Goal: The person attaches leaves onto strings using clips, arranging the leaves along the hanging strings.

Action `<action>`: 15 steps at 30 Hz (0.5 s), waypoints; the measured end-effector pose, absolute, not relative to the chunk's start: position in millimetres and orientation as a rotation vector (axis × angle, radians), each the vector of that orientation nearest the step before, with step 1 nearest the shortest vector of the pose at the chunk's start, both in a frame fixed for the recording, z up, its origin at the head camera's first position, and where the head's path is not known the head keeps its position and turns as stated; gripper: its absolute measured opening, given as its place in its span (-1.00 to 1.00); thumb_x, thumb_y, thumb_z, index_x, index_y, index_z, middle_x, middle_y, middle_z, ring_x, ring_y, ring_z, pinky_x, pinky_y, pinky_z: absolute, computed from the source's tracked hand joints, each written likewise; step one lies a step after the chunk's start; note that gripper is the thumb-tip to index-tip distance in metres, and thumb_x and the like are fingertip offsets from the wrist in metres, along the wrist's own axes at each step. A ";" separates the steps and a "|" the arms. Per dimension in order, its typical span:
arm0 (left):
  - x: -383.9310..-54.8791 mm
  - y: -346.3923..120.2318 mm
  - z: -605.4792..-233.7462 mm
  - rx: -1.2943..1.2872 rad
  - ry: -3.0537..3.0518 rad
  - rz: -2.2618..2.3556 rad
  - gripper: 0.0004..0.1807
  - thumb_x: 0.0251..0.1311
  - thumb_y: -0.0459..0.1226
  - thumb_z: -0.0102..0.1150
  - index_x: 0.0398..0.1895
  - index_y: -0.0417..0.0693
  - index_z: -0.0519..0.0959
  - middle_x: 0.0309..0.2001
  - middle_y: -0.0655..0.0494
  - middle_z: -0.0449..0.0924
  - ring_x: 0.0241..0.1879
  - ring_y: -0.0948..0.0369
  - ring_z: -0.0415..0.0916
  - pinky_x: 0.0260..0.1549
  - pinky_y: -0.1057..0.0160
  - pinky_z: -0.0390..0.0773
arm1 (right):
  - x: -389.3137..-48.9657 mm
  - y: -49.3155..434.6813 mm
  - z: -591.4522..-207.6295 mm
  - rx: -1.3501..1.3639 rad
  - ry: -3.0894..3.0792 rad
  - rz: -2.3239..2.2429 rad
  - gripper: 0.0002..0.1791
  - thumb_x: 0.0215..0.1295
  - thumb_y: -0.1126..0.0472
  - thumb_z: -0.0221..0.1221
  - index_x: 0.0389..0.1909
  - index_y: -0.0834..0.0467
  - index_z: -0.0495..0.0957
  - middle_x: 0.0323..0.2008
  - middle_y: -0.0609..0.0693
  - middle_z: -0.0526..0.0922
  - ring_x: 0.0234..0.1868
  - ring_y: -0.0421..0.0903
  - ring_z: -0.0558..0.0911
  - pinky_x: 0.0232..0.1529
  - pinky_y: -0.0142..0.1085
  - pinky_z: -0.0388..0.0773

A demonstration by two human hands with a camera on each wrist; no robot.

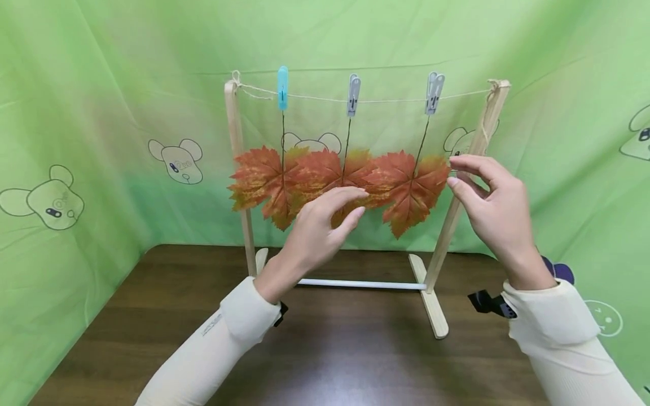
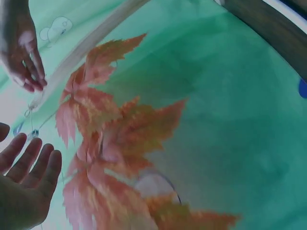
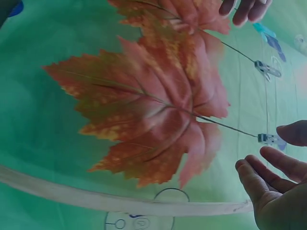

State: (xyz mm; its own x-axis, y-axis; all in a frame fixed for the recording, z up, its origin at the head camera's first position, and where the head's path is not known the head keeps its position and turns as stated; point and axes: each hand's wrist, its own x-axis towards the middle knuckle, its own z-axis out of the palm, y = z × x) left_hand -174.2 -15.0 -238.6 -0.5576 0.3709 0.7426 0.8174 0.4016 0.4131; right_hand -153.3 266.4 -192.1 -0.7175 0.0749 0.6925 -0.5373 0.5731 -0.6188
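Observation:
Three orange-red artificial maple leaves hang by thin stems in a row: a left leaf (image 1: 261, 180), a middle leaf (image 1: 320, 168) and a right leaf (image 1: 406, 189). A blue clothespin (image 1: 282, 87) and two grey ones, a middle clothespin (image 1: 353, 96) and a right clothespin (image 1: 434, 93), clip the stems to a string (image 1: 315, 98). My left hand (image 1: 320, 225) is in front of the middle leaf, covering part of it, with fingers loosely bent and holding nothing. Beside the right leaf's outer edge is my right hand (image 1: 500, 208), thumb and fingers apart; the right wrist view shows no leaf between them.
The string is tied between two wooden posts, a left post (image 1: 235, 124) and a right post (image 1: 490, 121). A white rod (image 1: 360, 283) joins them low down, above wooden feet (image 1: 434, 313) on a brown table (image 1: 330, 349). Behind hangs a green curtain (image 1: 152, 84) with cartoon faces.

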 end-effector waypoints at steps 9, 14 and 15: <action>-161.5 -65.9 -256.0 -0.850 -2.125 -0.958 -0.64 0.52 -0.18 0.18 0.28 -0.06 0.64 0.27 0.08 0.67 0.33 0.14 0.58 0.31 0.03 0.57 | -145.4 270.2 -215.9 0.361 -2.135 1.146 -0.64 0.46 0.33 0.25 0.22 0.31 0.63 0.11 -0.30 0.61 0.19 -0.44 0.59 0.16 -0.63 0.52; -155.2 -96.6 -269.9 -0.735 -2.175 -0.919 -0.62 0.52 -0.16 0.20 0.31 -0.02 0.63 0.31 0.09 0.64 0.35 0.11 0.56 0.27 -0.07 0.58 | -144.4 275.1 -228.6 0.337 -2.136 1.127 -0.65 0.46 0.34 0.24 0.22 0.29 0.64 0.10 -0.31 0.61 0.14 -0.49 0.60 0.14 -0.65 0.51; -153.7 -102.5 -273.1 -0.715 -2.185 -0.912 -0.61 0.51 -0.17 0.20 0.32 -0.01 0.62 0.32 0.08 0.63 0.36 0.09 0.55 0.27 -0.09 0.57 | -144.2 276.2 -231.6 0.338 -2.139 1.113 -0.64 0.46 0.34 0.24 0.22 0.28 0.64 0.11 -0.29 0.62 0.14 -0.50 0.59 0.14 -0.66 0.51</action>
State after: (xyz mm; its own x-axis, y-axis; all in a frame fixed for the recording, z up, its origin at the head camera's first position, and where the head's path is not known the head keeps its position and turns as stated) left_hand -153.7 -102.5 -273.1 -0.6360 0.2272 0.7375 0.6841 0.6081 0.4027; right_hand -144.2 276.2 -231.6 -0.7262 0.0821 0.6826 -0.5120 0.5981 -0.6165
